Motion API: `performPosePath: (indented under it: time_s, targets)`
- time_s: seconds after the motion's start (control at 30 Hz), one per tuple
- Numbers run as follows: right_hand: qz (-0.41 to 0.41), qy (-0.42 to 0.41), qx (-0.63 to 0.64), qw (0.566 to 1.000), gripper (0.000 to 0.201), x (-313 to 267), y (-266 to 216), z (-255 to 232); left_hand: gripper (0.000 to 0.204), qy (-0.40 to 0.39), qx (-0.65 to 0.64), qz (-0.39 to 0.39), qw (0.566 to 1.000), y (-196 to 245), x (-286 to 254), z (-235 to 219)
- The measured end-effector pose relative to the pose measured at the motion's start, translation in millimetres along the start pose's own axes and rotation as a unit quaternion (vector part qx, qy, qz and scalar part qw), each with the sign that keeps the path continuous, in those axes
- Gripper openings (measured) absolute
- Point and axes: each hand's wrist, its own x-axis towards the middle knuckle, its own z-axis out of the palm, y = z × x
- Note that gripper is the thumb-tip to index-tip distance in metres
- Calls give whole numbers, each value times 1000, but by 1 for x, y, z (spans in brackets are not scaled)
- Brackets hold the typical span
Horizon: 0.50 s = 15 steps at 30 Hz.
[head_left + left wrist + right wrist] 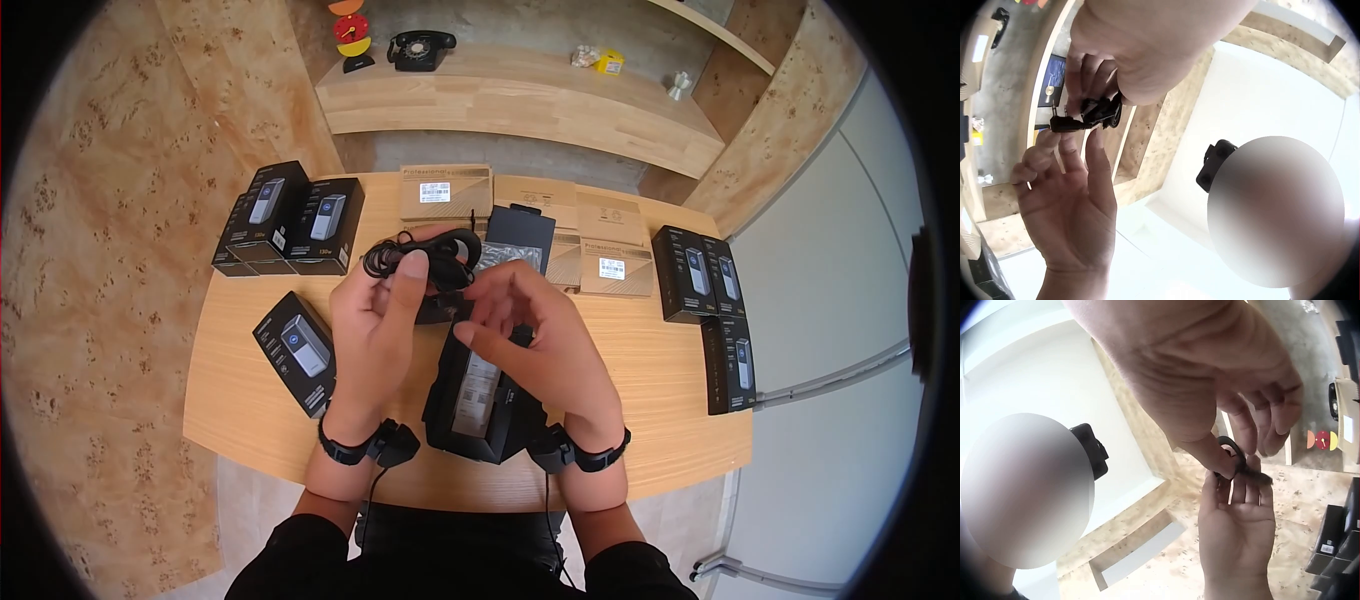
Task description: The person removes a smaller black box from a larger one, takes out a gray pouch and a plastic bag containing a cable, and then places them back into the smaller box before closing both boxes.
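Observation:
A coiled black cable (425, 260) lies in my left hand (375, 325), with the thumb pressed across its loops. In the left wrist view a black plug (1067, 124) with thin metal prongs sticks out from the bundle. My right hand (545, 340) is close beside it, fingers bent, index fingertip at the cable's near end and a gap between thumb and index finger. Below both hands stands an opened black box (478, 400) with raised flaps and a pale printed label inside; the right hand hides part of it.
One closed black box (298, 350) lies left of my left wrist. Several more black boxes (300, 220) are stacked back left, and others (705, 285) at right. Brown cartons (612, 250) line the back, near a dark tray (523, 235) and clear plastic wrap (512, 257).

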Motion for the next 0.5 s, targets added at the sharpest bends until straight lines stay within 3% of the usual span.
performPosePath:
  time_s: [0.5]
  targets:
    - [39,-40,-4,998,26,0,0,4,35,26,34,2,999,1,-2,6]
